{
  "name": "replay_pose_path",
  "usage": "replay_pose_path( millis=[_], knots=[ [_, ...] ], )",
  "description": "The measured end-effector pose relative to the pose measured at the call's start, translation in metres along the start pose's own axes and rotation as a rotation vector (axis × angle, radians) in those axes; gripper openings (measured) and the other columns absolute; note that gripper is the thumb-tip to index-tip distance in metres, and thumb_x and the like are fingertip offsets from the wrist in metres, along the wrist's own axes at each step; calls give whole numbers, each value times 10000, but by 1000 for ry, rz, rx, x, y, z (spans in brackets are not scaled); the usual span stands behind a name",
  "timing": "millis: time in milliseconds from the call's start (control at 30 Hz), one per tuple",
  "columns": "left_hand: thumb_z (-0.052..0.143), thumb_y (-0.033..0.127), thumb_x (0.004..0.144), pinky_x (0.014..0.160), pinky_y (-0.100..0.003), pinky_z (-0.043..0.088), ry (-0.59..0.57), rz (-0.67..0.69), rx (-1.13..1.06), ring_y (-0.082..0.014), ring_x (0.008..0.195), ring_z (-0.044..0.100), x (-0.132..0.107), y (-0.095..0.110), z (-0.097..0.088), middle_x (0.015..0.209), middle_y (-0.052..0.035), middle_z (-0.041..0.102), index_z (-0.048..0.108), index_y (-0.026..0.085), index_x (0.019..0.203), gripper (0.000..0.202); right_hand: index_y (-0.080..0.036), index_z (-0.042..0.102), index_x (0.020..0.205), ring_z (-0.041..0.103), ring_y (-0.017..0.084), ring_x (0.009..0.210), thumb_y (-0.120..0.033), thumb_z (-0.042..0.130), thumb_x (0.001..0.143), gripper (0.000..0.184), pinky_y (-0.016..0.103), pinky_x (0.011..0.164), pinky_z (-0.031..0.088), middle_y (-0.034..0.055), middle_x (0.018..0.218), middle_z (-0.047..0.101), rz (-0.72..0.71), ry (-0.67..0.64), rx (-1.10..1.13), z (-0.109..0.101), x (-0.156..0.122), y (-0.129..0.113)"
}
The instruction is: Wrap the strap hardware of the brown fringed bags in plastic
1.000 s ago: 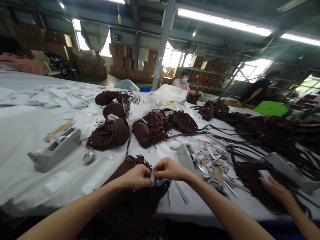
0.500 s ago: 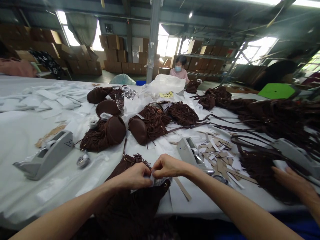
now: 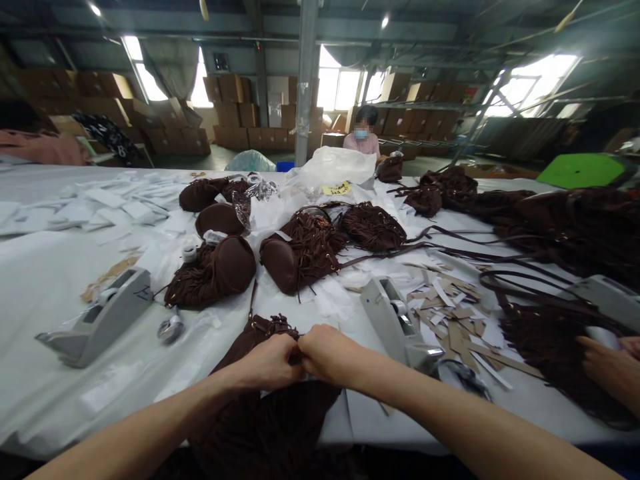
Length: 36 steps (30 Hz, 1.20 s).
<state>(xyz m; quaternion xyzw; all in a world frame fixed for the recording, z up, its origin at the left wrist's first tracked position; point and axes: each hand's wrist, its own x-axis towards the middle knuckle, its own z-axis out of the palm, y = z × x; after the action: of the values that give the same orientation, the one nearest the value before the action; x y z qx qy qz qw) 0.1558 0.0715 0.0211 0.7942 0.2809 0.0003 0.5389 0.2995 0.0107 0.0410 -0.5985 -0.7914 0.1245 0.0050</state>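
A dark brown fringed bag (image 3: 265,420) lies at the table's near edge, hanging partly over it. My left hand (image 3: 275,360) and my right hand (image 3: 325,353) meet over the bag's upper part, knuckle to knuckle. Both are closed, their fingertips pinched together. Those fingers cover what lies between them; thin white wrapping showed there a moment earlier. Past my right hand stands a grey tape dispenser (image 3: 383,320). Beyond the hands lie a fringed bag with a smooth round base (image 3: 235,260) and another fringed bag (image 3: 305,250).
A second tape dispenser (image 3: 100,320) and a small roll (image 3: 171,328) are on the left. Cardboard strips (image 3: 455,313) lie scattered at right. A co-worker's hand (image 3: 607,367) touches another fringed bag (image 3: 545,347). White sheets (image 3: 115,203) are heaped far left.
My hands have drawn together, hiding the white wrapping that showed between them. My right hand has dropped slightly. The camera view has tilted up and turned a little left.
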Motion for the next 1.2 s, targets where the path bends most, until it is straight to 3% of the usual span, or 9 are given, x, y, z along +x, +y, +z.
replay_pose_path(
  millis=[100,300,567,700,1000,1200],
  knots=[
    [591,268,695,553,-216,357,45,41,61,-162,639,514,0,-12,2,595,6,584,683,124,706,171,-94,743,786,669,240,641,-67,637,707,135,264,532,381,159,737,726,19,23,-75,12,-1,-9],
    [575,281,694,522,-215,360,145,-64,-15,-128,545,476,7,-25,7,547,6,544,647,122,630,186,-151,715,746,668,197,654,-85,551,788,182,236,496,324,83,688,710,73,76,113,7,-10,-3],
    [658,431,617,324,-180,326,227,-242,-416,-90,408,418,10,-10,16,544,17,509,623,132,680,308,-156,675,815,640,171,761,-92,495,869,198,233,667,420,65,800,679,149,265,252,24,-17,3],
    [704,374,575,355,-172,409,266,-282,-597,-114,535,482,7,-2,19,601,-6,534,643,123,700,287,-166,653,818,600,153,746,-48,480,868,215,228,669,418,44,792,629,153,349,238,29,-25,-1],
    [734,238,538,477,-225,528,240,-309,-873,-140,678,510,3,-1,19,703,-27,566,672,113,753,257,-170,638,832,550,187,778,-61,521,866,163,285,710,399,48,800,608,141,541,170,44,-35,-6],
    [731,371,662,465,-225,543,234,-386,-1106,-118,602,512,2,0,22,668,-16,557,645,118,753,282,-148,637,854,525,210,731,-95,457,895,192,331,684,397,72,776,613,56,741,30,51,-35,-10]
  ],
)
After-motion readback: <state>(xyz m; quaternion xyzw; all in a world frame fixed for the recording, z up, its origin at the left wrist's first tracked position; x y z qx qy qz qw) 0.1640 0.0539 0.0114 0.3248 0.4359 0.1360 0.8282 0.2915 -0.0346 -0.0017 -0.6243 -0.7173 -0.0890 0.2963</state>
